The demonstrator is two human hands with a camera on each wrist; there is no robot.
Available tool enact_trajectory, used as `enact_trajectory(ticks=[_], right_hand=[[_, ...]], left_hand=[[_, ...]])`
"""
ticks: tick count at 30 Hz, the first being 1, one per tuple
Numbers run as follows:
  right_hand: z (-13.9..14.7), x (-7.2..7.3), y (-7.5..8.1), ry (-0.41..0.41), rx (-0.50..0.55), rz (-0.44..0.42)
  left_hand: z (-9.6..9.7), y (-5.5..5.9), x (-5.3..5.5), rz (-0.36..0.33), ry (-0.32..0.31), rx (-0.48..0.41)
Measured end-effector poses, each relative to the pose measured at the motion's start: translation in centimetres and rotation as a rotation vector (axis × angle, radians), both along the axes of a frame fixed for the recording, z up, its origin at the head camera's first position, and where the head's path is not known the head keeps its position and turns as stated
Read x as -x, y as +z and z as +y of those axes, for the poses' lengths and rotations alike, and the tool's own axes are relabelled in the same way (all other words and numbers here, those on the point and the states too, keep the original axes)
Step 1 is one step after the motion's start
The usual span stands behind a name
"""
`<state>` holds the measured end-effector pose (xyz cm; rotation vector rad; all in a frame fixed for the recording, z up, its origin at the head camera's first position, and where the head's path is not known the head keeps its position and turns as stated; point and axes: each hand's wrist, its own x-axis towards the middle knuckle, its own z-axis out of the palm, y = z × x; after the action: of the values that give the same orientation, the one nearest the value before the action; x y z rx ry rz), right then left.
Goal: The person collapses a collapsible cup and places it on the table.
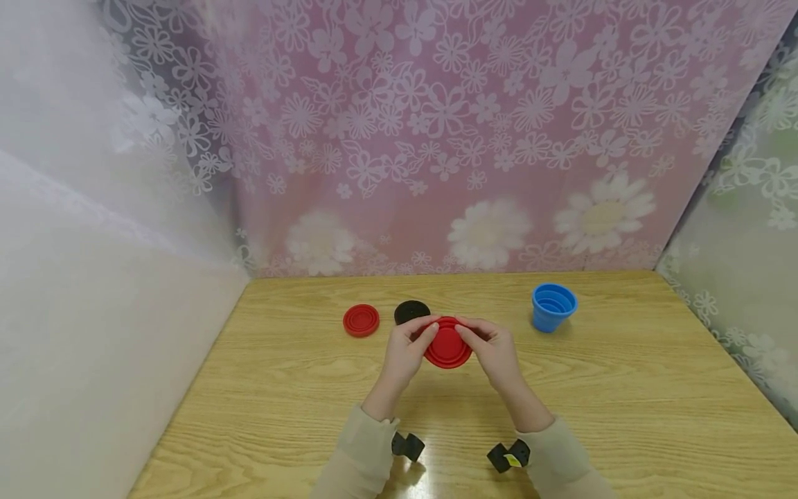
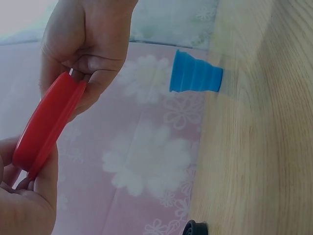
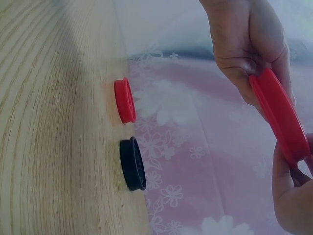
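Between both hands is a round red collapsible cup [image 1: 448, 344], folded flat and held up over the wooden table with its ringed face toward the head camera. My left hand [image 1: 404, 350] pinches its left edge, thumb on the face and fingers behind. My right hand [image 1: 497, 352] grips the opposite edge the same way. From the side, in the left wrist view, the red cup [image 2: 46, 125] appears as a thin tilted disc with a flared rim. The right wrist view shows the red cup [image 3: 281, 115] edge-on too, with a hand at each end.
Just behind my left hand lies a flattened black cup [image 1: 412, 312], partly covered by it. A second flat red cup [image 1: 361, 320] lies left of that. An expanded blue cup [image 1: 553, 307] stands upright at the back right. Flower-patterned curtains [image 1: 436, 138] enclose the wooden table [image 1: 280, 388].
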<state>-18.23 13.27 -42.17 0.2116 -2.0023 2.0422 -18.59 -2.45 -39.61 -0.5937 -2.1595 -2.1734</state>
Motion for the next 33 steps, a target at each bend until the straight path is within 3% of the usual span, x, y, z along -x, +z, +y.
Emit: enact_trajectory(ticks=[13, 19, 24, 29, 33], right_hand=[[0.1, -0.1, 0.3, 0.045, 0.055, -0.065], [0.5, 0.1, 0.5, -0.005, 0.082, -0.111], [0.7, 0.1, 0.7, -0.01, 0.079, -0.137], [0.9, 0.1, 1.0, 0.035, 0.12, -0.162], [1.1, 0.1, 1.1, 0.062, 0.094, -0.172]], left_hand=[[-0.2, -0.2, 0.2, -0.094, -0.014, -0.057], [-0.6, -0.1, 0.4, -0.19, -0.007, -0.038], [-0.7, 0.0, 0.5, -0.219, 0.031, -0.021], [-0.6, -0.1, 0.6, -0.25, 0.067, -0.103], [-0.7, -1.4, 1.5, -0.264, 0.082, -0.18]])
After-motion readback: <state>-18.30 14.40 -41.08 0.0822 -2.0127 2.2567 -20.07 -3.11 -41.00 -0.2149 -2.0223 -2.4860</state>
